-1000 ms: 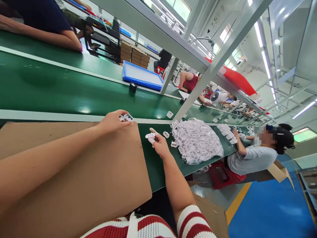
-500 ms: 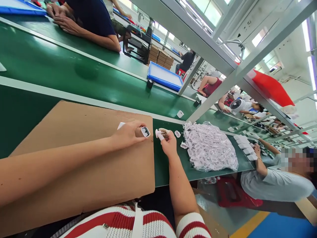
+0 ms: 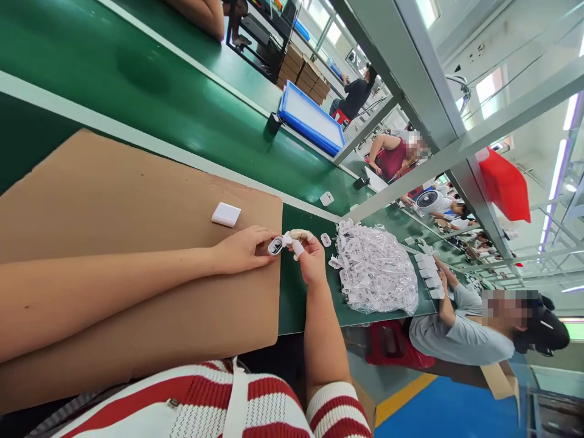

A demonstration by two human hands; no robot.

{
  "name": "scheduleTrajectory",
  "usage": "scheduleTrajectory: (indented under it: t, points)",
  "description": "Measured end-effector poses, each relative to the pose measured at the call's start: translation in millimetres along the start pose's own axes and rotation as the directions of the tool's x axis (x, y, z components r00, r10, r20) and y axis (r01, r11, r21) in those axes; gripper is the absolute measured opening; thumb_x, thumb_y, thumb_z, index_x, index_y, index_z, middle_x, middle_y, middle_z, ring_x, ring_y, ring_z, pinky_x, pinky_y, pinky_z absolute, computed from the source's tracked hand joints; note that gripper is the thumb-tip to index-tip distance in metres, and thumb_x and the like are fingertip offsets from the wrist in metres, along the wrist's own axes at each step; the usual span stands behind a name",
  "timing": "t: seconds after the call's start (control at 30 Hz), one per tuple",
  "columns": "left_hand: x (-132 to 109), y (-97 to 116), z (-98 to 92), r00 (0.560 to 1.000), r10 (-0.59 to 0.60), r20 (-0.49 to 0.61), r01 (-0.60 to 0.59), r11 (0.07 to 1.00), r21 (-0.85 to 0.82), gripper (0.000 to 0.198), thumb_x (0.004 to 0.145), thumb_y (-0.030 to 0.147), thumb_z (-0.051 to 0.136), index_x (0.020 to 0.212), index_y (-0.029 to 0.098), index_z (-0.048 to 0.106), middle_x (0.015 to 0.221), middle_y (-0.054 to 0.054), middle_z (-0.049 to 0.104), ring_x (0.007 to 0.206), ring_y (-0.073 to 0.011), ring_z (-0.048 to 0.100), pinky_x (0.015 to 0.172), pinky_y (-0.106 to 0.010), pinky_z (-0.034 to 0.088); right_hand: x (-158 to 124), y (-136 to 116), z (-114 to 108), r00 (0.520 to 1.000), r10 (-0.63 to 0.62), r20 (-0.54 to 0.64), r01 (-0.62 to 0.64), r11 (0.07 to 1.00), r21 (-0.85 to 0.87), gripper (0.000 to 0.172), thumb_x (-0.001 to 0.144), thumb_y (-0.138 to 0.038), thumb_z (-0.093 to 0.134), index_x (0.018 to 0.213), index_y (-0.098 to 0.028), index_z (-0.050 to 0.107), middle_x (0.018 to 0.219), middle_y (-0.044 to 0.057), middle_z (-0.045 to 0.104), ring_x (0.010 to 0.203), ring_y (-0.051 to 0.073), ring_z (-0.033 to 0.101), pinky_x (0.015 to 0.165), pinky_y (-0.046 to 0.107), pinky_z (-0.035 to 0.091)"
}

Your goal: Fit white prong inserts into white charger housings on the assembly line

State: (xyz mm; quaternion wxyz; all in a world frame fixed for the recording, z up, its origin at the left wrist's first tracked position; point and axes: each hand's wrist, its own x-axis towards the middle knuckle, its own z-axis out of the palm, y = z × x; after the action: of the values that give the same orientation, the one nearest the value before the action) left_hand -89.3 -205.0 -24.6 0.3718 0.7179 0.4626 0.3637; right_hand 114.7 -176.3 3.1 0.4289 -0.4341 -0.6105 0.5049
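Observation:
My left hand [image 3: 246,249] is closed round a small white plastic housing [image 3: 275,246] over the right edge of the cardboard. The housing's open end faces right and shows a dark inside. My right hand [image 3: 311,258], with white coverings on some fingertips, pinches a small white plastic part [image 3: 287,239] right at that open end. Whether the part has entered the housing is too small to tell. Behind my left hand a white rectangular case [image 3: 226,215] lies on the cardboard sheet [image 3: 150,213].
A clear bag of many white plastic parts [image 3: 376,267] lies to the right, with a few loose parts [image 3: 325,239] beside it. Beyond are a white block [image 3: 326,199], a blue tray [image 3: 312,118] and a metal frame post [image 3: 387,188]. A co-worker [image 3: 460,331] sits at the right.
My hands have come together, bringing the small white part up to the housing's open end. The white case is now more fully uncovered. The camera view has tilted and shifted.

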Motion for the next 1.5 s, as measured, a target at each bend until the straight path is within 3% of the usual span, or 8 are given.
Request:
scheduleTrajectory:
  t: [0.1,0.17,0.27,0.47,0.57,0.67,0.97,1.5]
  points:
    - [0.4,-2.7,-3.3,1.0,0.021,0.013,-0.021,1.0,-0.022,0.055,0.078,0.049,0.065,0.125,0.023,0.071,0.113,-0.01,0.072,0.112,-0.0321,0.063,0.101,-0.04,0.051,-2.4,-1.1,3.6,0.996,-0.09,-0.027,0.087,0.99,-0.111,0.028,0.077,-0.044,0.078,0.095,-0.025,0.07,0.107,0.006,0.073,0.094,0.02,0.07,0.069,0.03,0.058]
    - [0.9,-5.2,-4.0,1.0,0.022,-0.009,-0.022,1.0,-0.019,0.05,0.079,0.053,0.064,0.118,0.022,0.074,0.108,-0.01,0.072,0.107,-0.0308,0.064,0.096,-0.039,0.052,-3.6,-1.1,5.3,0.991,-0.128,-0.044,0.122,0.984,-0.127,0.03,0.078,-0.044,0.078,0.099,-0.024,0.07,0.106,0.006,0.073,0.097,0.021,0.071,0.086,0.037,0.061]
    - [1.9,-7.5,-3.6,0.998,0.066,-0.013,-0.066,0.998,-0.015,0.039,0.084,0.055,0.063,0.1,0.023,0.077,0.097,-0.008,0.071,0.097,-0.0283,0.064,0.089,-0.037,0.053,-5.6,-2.1,5.3,0.984,-0.177,-0.024,0.171,0.974,-0.15,0.027,0.081,-0.043,0.078,0.098,-0.025,0.069,0.109,0.007,0.072,0.101,0.023,0.07,0.094,0.041,0.06]
    - [3.1,-8.1,-3.5,0.997,0.07,-0.034,-0.071,0.997,-0.024,0.038,0.084,0.057,0.064,0.094,0.022,0.076,0.093,-0.008,0.068,0.094,-0.0269,0.063,0.086,-0.036,0.051,-11.1,-14.4,0.4,0.953,-0.297,0.064,0.302,0.898,-0.32,0.017,0.088,-0.03,0.074,0.105,-0.027,0.072,0.112,0.006,0.07,0.103,0.022,0.068,0.089,0.038,0.058]
    - [3.7,-9.6,-3.5,0.997,0.067,-0.024,-0.068,0.997,-0.031,0.036,0.085,0.055,0.063,0.087,0.021,0.075,0.09,-0.008,0.067,0.093,-0.0271,0.063,0.085,-0.037,0.05,-10.7,-22.8,0.4,0.926,-0.33,0.185,0.373,0.718,-0.588,0.015,0.093,-0.023,0.066,0.103,-0.028,0.075,0.105,0.007,0.069,0.102,0.024,0.063,0.092,0.042,0.054]
    - [4.7,-11.4,-3.1,0.996,0.085,-0.021,-0.085,0.996,-0.019,0.033,0.086,0.052,0.063,0.082,0.021,0.072,0.087,-0.008,0.065,0.091,-0.0266,0.062,0.084,-0.037,0.049,-6.6,-26.5,3.3,0.916,-0.259,0.307,0.4,0.525,-0.751,0.024,0.091,-0.015,0.062,0.106,-0.027,0.076,0.101,0.008,0.068,0.102,0.027,0.057,0.094,0.044,0.049]
    - [5.0,-10.0,-4.6,0.994,0.105,-0.02,-0.105,0.994,-0.002,0.037,0.088,0.053,0.06,0.073,0.019,0.065,0.082,-0.008,0.061,0.082,-0.024,0.058,0.077,-0.035,0.045,-0.2,-30.5,8.5,0.883,-0.177,0.435,0.47,0.328,-0.82,0.026,0.088,-0.005,0.054,0.095,-0.022,0.072,0.094,0.007,0.061,0.093,0.025,0.055,0.081,0.036,0.047]
    - [3.3,-3.5,-2.5,0.996,0.076,-0.049,-0.076,0.997,0.006,0.042,0.088,0.055,0.058,0.067,0.019,0.058,0.079,-0.008,0.06,0.077,-0.0228,0.056,0.069,-0.033,0.041,12.2,-43.0,18.3,0.908,-0.091,0.41,0.419,0.27,-0.867,0.021,0.076,-0.001,0.057,0.074,-0.021,0.065,0.078,-0.001,0.049,0.075,0.016,0.047,0.063,0.027,0.032]
